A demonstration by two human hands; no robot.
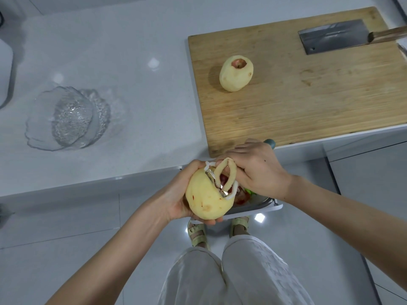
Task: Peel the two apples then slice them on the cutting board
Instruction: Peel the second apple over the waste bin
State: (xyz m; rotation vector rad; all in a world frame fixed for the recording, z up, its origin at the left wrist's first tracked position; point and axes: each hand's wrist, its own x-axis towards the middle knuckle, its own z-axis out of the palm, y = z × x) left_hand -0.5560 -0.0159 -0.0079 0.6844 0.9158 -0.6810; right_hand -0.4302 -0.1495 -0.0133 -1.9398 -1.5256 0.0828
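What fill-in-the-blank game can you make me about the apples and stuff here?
1. The cutting board holds ____ peeled apple and a cleaver.
2. The left hand holds the second apple; the right hand holds the ____.
3. The clear bowl sits to the board's ____.
Missing: one; peeler; left.

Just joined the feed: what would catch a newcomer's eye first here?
The left hand cradles a nearly peeled apple at bottom centre while the right hand works a peeler on it. A second apple, peeled, sits on the cutting board upper right, a cleaver beyond.
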